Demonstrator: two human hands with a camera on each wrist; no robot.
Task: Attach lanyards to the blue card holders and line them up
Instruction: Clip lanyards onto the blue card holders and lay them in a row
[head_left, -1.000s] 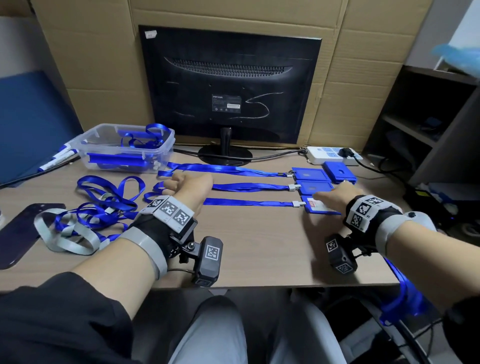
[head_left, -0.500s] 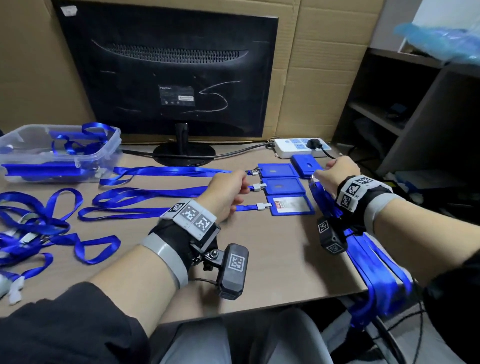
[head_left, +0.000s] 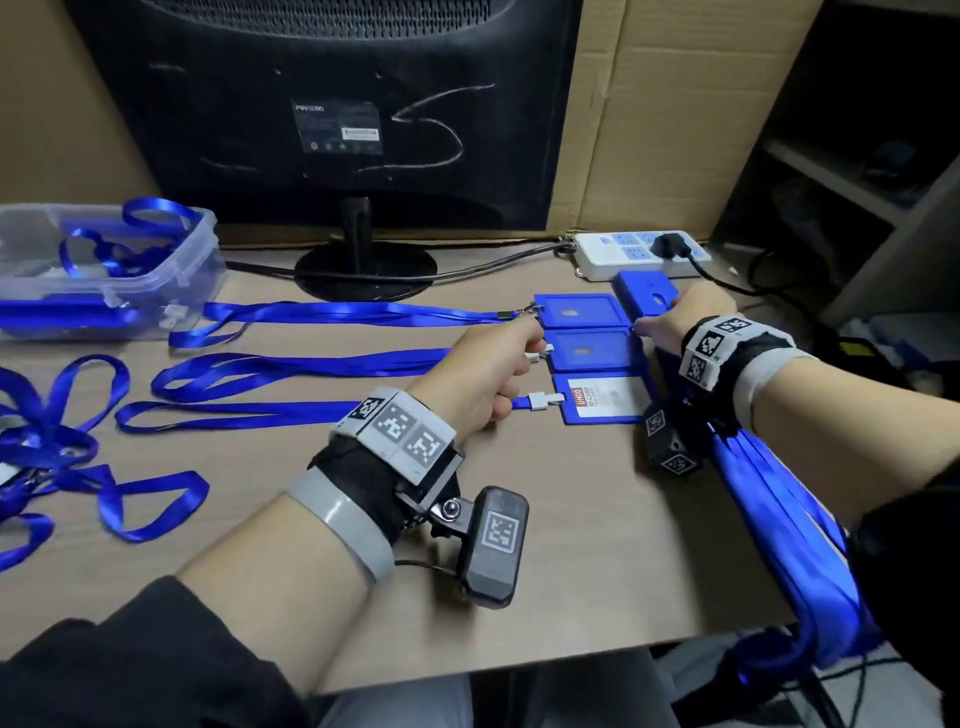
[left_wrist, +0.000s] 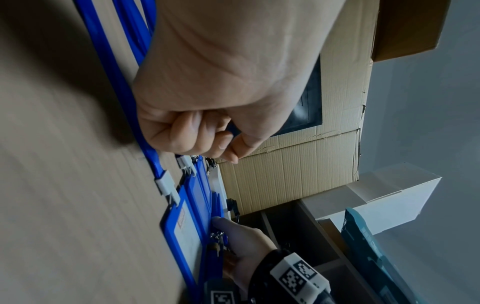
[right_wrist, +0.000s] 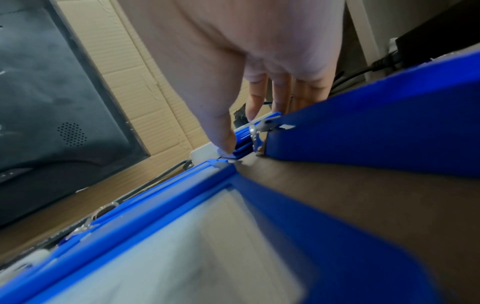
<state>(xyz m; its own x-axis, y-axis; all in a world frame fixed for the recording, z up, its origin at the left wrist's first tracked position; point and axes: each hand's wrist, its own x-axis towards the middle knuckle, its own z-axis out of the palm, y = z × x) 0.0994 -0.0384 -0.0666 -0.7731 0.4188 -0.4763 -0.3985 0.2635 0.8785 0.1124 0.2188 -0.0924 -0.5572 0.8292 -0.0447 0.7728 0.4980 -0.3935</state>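
Three blue card holders (head_left: 582, 310) (head_left: 592, 351) (head_left: 602, 397) lie in a column, each clipped to a blue lanyard (head_left: 322, 410) stretched leftward. My left hand (head_left: 511, 374) (left_wrist: 207, 133) is curled in a fist over the middle lanyard just left of its clip (head_left: 535, 356), with a bit of strap showing in the fist. My right hand (head_left: 670, 322) (right_wrist: 244, 127) reaches over a stack of spare blue holders (head_left: 644, 293), thumb on its near side and fingers on the far side. A bundle of lanyards (head_left: 779, 519) runs under that wrist and off the table.
A clear plastic box (head_left: 171, 270) with more lanyards stands at the back left. Loose lanyards (head_left: 62, 441) sprawl on the left. The monitor's stand (head_left: 363, 270) and a white power strip (head_left: 613, 249) sit behind the holders. Dark shelves (head_left: 857, 182) are on the right.
My left hand slid right along the lanyards, from their looped ends to the clips. My right hand left the nearest holder and went back to the spare stack. The view shifted right and closer.
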